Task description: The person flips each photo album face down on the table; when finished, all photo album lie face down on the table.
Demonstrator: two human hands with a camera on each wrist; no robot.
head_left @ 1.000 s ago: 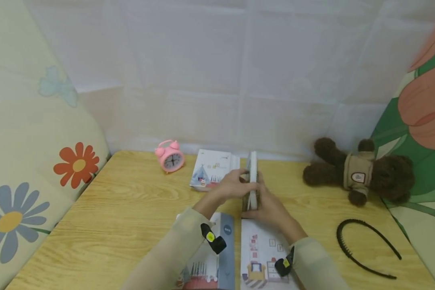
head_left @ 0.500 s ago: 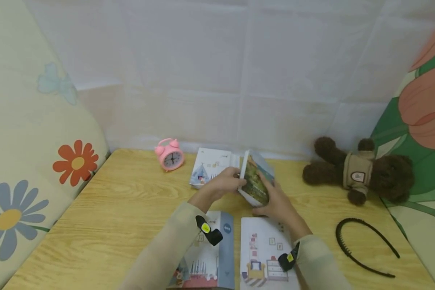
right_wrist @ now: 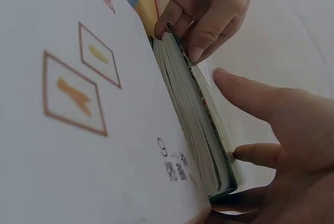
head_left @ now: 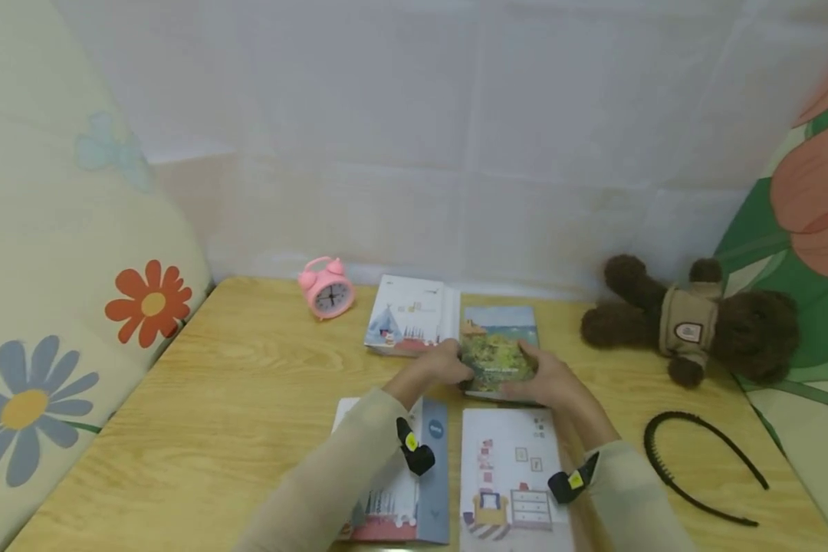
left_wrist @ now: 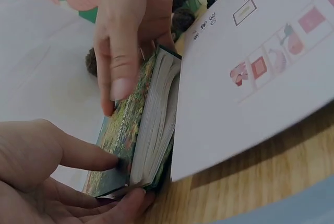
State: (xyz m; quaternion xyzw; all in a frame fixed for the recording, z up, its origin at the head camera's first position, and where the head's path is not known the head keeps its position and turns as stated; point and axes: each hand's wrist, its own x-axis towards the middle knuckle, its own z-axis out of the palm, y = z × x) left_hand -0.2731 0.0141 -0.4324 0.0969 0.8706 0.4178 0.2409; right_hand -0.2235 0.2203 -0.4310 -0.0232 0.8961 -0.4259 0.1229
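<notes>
Toward the white backdrop (head_left: 359, 115), the green-covered book (head_left: 497, 349) points lengthwise

Table (head_left: 234, 399): yellow wood-grain top
Back: pink alarm clock (head_left: 333, 296) near white tent-print book (head_left: 409, 310)
Centre: garden-cover book (head_left: 498, 345), apparently resting on the table
Front: blue-edged book (head_left: 403, 502); white furniture-print book (head_left: 517, 479)
Right: brown teddy bear (head_left: 690, 318), lying down; black headband (head_left: 651, 445)
</notes>
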